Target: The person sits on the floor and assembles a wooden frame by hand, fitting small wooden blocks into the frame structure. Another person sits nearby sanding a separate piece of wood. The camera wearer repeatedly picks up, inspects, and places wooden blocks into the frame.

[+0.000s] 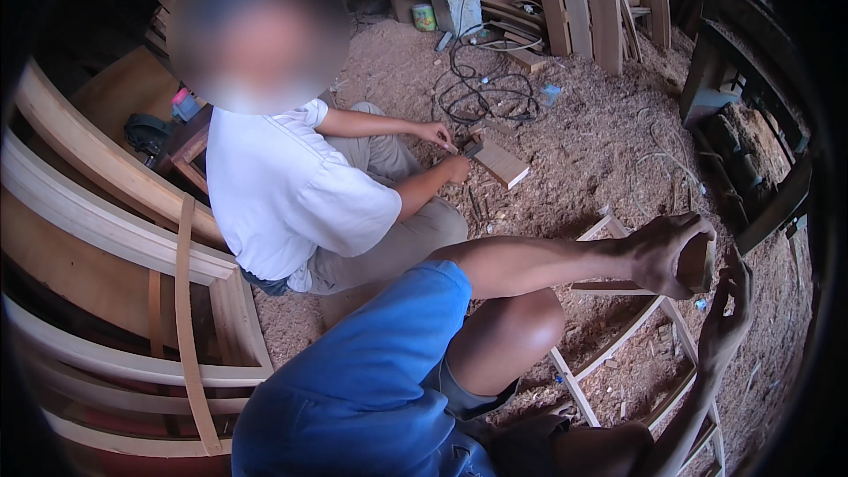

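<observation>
Blue sleeve (353, 389) fills the lower frame, hiding the floor beneath. Left hand (662, 252) is clamped over a small wooden block (696, 265), above a pale wooden frame (618, 336). Right hand (726, 318) touches the block's edge, fingers loosely curled; its grip is unclear. Another person (291, 185) crouches on sawdust, hands at a board (503, 162).

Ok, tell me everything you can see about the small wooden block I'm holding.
The small wooden block looks like plain brown wood, flat-faced with squared edges. The left hand grips it from above, covering much of it; the right hand is raised just beside it, contact unclear. It is held above a pale wooden frame lying on the sawdust-covered floor.
</observation>
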`<state>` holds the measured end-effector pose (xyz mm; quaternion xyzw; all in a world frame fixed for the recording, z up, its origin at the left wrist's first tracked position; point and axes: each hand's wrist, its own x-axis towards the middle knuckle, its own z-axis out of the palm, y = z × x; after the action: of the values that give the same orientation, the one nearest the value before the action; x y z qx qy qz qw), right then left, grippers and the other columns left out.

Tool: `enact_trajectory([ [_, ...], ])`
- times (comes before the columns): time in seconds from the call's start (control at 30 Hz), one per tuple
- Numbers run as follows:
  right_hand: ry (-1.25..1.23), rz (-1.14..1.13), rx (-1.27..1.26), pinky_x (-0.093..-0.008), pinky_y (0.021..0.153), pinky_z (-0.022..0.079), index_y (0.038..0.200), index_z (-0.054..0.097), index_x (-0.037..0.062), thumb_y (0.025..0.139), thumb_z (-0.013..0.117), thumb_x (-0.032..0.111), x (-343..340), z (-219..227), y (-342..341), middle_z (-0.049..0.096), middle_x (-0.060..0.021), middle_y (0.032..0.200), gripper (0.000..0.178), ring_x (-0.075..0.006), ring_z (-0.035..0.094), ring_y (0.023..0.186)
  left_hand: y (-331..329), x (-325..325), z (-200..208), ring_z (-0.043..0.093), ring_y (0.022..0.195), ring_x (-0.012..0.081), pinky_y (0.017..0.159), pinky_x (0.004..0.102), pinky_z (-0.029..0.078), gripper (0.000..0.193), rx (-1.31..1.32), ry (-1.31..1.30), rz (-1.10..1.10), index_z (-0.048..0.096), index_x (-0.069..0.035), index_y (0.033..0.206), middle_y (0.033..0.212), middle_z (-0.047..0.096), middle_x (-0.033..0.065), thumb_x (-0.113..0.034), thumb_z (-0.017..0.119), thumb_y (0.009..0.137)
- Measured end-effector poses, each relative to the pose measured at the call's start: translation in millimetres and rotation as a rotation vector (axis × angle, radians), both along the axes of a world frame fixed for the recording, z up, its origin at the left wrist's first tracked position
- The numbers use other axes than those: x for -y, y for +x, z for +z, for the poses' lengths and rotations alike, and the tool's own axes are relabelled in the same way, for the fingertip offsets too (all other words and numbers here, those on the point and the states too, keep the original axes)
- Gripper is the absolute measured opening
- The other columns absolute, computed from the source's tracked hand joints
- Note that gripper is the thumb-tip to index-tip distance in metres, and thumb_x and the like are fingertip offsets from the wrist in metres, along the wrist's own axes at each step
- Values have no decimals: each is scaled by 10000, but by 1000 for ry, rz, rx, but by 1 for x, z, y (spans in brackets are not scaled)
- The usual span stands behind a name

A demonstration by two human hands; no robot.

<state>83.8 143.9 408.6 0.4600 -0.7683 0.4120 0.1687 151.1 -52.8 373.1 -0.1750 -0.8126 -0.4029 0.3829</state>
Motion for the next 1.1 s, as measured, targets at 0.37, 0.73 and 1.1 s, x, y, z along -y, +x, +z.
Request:
enact_trajectory([
  [0.37, -112, -50, 185, -430, 990, 496, 1432, 497, 81, 1076, 402, 296, 2, -11, -10, 578, -144, 1329, 427, -241, 583, 1190, -3, -1, -3, 634, 898, 295, 807, 427, 514, 811, -38, 7, -2, 474, -53, 1229, 1002, 573, 145, -321, 870, 574],
  [0.73, -168, 379, 551, -558, 1169, 281, 1574, 194, 81, 687, 711, 734, 10, 1, 18, 308, -233, 1545, 1216, -378, 310, 1442, 5, -7, 5, 642, 976, 295, 889, 412, 505, 831, 136, 258, -178, 447, -17, 1225, 1060, 605, 170, -366, 864, 596],
  [1.1, -128, 319, 581, -524, 1154, 309, 1550, 254, 26, 589, 829, 674, 6, 6, 17, 404, -220, 1488, 1294, -363, 394, 1398, 1, -20, 4, 574, 1143, 358, 1041, 458, 432, 1056, 79, 194, -235, 312, 11, 1361, 1207, 561, 231, -293, 900, 538],
])
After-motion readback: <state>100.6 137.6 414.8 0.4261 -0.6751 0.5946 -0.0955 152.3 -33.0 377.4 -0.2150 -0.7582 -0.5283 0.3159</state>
